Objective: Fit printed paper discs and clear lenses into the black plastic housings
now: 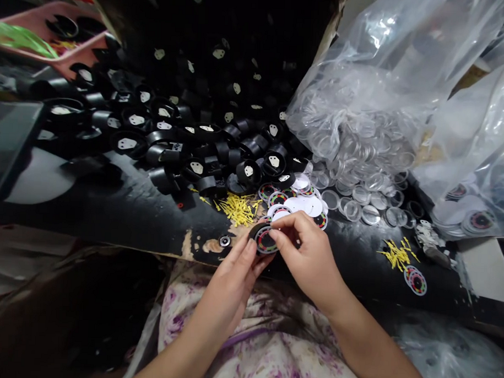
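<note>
My left hand [235,274] is closed around a black round case [254,231], holding it above the front edge of the bench. In the mouth of the case lies a printed dial disc [267,241] with a coloured ring. Thumb and fingers of my right hand [305,247] pinch the disc's upper right edge; whether they also grip the case rim is hard to see. Just beyond my hands are a pile of dial discs [303,205], some white side up, and a heap of yellow pointers [239,209]. A small round metal part [224,241] lies left of my hands.
Many black cases [166,153] fill the back of the bench [122,217]. Clear round covers [361,194] spill from a plastic bag [363,88] at the right. More yellow pointers [395,254] and loose dials [417,283] lie front right. A pink basket [75,56] stands back left.
</note>
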The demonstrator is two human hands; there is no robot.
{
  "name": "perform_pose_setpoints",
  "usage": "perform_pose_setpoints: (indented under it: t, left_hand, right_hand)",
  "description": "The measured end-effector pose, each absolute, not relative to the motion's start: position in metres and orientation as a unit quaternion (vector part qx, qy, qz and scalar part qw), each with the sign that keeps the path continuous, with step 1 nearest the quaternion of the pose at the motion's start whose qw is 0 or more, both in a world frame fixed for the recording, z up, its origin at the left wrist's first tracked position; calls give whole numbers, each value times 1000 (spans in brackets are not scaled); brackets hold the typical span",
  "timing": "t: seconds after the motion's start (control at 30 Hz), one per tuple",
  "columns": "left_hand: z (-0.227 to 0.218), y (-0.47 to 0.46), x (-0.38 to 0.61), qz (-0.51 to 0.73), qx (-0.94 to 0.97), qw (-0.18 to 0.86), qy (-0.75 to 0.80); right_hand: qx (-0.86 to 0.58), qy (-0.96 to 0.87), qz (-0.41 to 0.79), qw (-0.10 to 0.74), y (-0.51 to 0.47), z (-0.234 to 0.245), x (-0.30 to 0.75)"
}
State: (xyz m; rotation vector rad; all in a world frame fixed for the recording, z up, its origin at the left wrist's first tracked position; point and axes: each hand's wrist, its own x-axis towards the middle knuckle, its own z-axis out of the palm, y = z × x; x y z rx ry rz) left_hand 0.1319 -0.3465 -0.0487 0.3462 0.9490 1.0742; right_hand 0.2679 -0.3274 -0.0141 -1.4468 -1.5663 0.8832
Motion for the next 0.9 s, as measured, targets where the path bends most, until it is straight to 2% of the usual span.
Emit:
perform_pose_setpoints:
  t: [0.13, 0.27, 0.5, 0.63, 0.7, 0.77, 0.9]
  left_hand:
    - [-52, -349, 130, 476, 214, 723, 453]
    - [-59, -349, 124, 465, 250, 731, 432]
    - [-64, -347, 121, 457, 271, 734, 422]
    - [-68, -347, 106, 449, 267, 712, 470]
    - [-68, -346, 96, 483, 257, 679, 489]
    - [-65, -344, 88, 525, 236, 648, 498]
    - [-57, -340, 85, 546, 187, 652, 491]
  right_hand:
    - [-594, -586, 405, 374, -325, -15, 265]
    - [-581, -512, 499, 390, -325, -19, 267]
    - [-612, -598, 405, 321, -329, -20, 271]
    - [-550, -664, 430, 269, -323, -16, 270]
    - [-536, -715, 380, 238, -312, -16, 266]
    - [-555, -765, 273, 180, -299, -18, 258]
    - [-583, -801, 106, 82, -276, -26, 236]
